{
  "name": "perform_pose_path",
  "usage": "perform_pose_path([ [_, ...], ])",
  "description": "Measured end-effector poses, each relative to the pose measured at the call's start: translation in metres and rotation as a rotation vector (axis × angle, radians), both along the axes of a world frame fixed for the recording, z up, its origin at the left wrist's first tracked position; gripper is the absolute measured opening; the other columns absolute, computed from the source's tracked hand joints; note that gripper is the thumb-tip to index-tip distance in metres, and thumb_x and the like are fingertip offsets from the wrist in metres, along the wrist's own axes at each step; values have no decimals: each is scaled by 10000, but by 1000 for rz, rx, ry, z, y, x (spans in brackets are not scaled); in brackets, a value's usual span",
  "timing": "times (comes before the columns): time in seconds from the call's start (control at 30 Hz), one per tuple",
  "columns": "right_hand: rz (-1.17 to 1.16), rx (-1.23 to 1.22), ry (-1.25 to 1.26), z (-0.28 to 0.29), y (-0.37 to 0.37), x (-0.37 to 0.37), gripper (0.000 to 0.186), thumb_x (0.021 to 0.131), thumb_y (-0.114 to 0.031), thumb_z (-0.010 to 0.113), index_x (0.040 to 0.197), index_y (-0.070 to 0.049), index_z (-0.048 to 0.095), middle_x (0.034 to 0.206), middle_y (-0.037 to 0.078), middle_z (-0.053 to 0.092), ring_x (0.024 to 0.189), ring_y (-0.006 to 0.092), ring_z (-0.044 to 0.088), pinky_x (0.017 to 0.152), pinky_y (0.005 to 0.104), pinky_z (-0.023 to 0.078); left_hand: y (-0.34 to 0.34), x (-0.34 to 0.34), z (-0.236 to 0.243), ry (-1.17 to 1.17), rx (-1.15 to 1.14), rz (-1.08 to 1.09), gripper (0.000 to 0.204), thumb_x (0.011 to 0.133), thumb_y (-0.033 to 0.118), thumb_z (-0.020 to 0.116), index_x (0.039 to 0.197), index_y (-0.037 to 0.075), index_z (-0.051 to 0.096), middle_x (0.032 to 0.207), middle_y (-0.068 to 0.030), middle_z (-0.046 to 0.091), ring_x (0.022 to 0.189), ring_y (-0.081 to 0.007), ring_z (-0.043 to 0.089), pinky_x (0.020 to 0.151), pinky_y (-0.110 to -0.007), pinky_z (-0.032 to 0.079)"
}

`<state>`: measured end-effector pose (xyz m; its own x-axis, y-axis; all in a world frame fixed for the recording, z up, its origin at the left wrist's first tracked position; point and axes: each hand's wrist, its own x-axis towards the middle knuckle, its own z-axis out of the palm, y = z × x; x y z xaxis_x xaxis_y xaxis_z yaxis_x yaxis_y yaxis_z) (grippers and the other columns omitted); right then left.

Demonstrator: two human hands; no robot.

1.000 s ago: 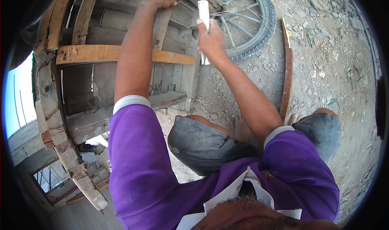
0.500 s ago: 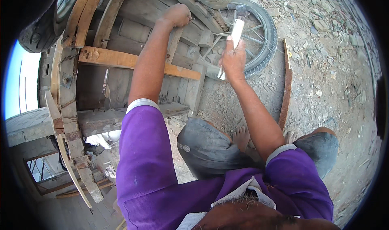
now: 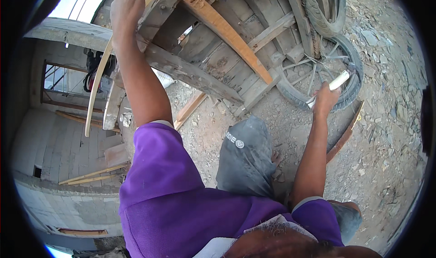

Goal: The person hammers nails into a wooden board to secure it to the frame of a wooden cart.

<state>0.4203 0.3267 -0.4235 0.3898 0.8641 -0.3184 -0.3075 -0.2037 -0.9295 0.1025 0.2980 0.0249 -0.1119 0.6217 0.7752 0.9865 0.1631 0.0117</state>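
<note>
My right hand [image 3: 325, 100] is closed around the white handle of a hammer [image 3: 339, 80]. The hammer's dark head points away to the far right, over a spoked wheel [image 3: 356, 89] lying on the ground. At the upper left, my left hand [image 3: 128, 12] is raised beside the curved end of a weathered wooden frame [image 3: 181, 69]. Its fingers are closed near a light wooden piece; what they hold, if anything, is hidden. An orange-brown plank [image 3: 231, 33] runs slantwise across the frame.
A second tyre [image 3: 324, 24] rests against the frame's far end. A thin curved strip [image 3: 97, 87] hangs down at the left. A narrow board [image 3: 346, 137] lies on the rubble at right. Behind stands a block wall [image 3: 68, 144] with a window opening.
My view has swung left, so the frame and wheel sit further right. My left hand has gone from the frame's middle to its left end. The hammer stays in my right hand.
</note>
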Motion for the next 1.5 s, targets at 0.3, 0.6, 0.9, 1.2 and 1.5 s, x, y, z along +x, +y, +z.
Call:
perform_pose_path([
  [0.3,27,0,262,-2,-11,0,380,895,-180,608,1169,36,458,788,147,580,512,222,592,469,359,484,17,-33,11,-215,-853,246,1227,745,1002,236,1537,81,410,1427,-272,521,1340,-385,481,1111,-532,352],
  [0.6,282,-247,457,24,-38,-10,347,1001,-312,562,1221,-61,468,725,59,515,479,157,504,412,317,443,2,1,-4,-349,-1099,97,1064,684,417,912,1507,-7,388,1349,-180,590,1227,-254,558,1062,-351,410],
  [0.9,274,-254,157,77,-46,-13,404,990,-339,549,1078,54,523,752,139,588,501,223,595,426,369,481,14,-37,-6,-237,-1137,58,1026,705,309,884,1522,1,345,1378,-154,543,1278,-262,483,1103,-360,348],
  [1.2,154,-42,138,55,-20,-41,437,1013,-422,532,1062,12,530,688,94,547,460,195,551,397,361,458,4,-2,18,-257,-1277,149,1016,797,403,838,1530,-36,287,1360,-194,559,1228,-268,544,1080,-358,407],
  [1.5,65,-23,231,49,-8,-130,394,1026,-394,519,1068,-3,520,683,79,531,467,177,528,401,338,453,-8,-27,25,-261,-1218,-69,1092,818,465,778,1579,-55,193,1462,-259,477,1328,-295,493,1127,-349,353],
])
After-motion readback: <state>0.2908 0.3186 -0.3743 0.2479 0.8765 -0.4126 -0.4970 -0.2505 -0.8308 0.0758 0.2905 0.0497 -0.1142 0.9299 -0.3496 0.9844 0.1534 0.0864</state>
